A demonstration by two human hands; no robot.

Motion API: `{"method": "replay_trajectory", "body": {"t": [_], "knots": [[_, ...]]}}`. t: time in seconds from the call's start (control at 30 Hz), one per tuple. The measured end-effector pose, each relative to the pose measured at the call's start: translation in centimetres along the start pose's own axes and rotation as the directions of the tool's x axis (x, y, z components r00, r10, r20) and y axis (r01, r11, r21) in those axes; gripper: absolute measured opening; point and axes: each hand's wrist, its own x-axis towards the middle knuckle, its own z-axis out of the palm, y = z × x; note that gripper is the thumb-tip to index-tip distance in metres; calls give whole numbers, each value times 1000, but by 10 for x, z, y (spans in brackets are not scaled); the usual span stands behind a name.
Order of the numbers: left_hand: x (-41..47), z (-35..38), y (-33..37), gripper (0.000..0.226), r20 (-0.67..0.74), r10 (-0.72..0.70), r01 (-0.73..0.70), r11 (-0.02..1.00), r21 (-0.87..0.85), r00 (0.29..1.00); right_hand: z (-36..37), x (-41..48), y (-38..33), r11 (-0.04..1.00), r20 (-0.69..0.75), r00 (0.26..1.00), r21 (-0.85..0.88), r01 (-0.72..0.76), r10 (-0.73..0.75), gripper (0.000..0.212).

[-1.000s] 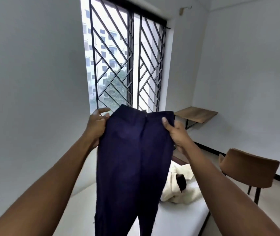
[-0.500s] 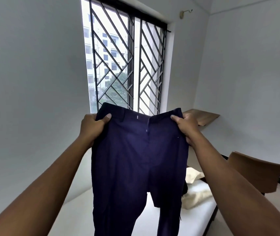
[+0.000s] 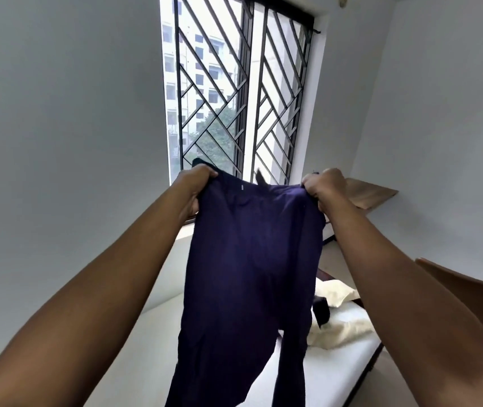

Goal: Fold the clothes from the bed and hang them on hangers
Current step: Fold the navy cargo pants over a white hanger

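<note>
left hand (image 3: 193, 188): grip clamped on the waistband's left corner, fingers curled over the cloth.
trousers (image 3: 249, 259): navy, held up by the waist before the window (image 3: 246, 92); legs hang over the bed (image 3: 331, 377).
right hand (image 3: 322, 188): I read the grip clamped on the right corner.
cream garment (image 3: 343, 327): crumpled on the bed.
chair (image 3: 469, 298): far right.

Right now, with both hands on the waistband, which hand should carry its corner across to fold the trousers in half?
Right, probably. The right hand grips the trousers almost at the waistband's end; the left hand has its grip further in, a flap of waistband poking past it, so it suits anchoring.
</note>
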Motion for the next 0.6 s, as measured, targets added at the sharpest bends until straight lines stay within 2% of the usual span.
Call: {"method": "replay_trajectory", "body": {"t": [0.1, 0.17, 0.27, 0.33, 0.4, 0.47, 0.53, 0.6], "knots": [[-10, 13, -2, 24, -17, 75, -75, 997, -16, 997, 0, -10, -14, 991, 13, 993, -73, 116, -116, 19], [-17, 19, -5, 23, 0, 111, -111, 994, 22, 994, 4, -26, -21, 976, 36, 977, -55, 212, -210, 26], [-26, 30, -8, 16, 12, 215, -214, 965, 153, 977, 16, -53, -27, 930, 62, 929, -18, 366, -365, 28], [-33, 39, -6, 13, 24, 308, -303, 914, 271, 951, 23, -68, -31, 916, 105, 910, 32, 399, -400, 29], [-37, 47, -2, 15, 34, 419, -402, 840, 364, 907, 24, -79, -39, 924, 167, 913, 162, 347, -372, 33], [-40, 49, 0, 32, 70, 472, -465, 815, 344, 879, 14, -84, -45, 907, 278, 912, 378, 183, -300, 30], [-42, 47, -1, 47, 147, 491, -512, 799, 316, 858, 6, -87, -43, 829, 442, 849, 559, -8, -289, 35], [-40, 43, -4, 40, 184, 524, -553, 753, 356, 832, -2, -90, -41, 742, 525, 776, 661, -113, -350, 30]]}}
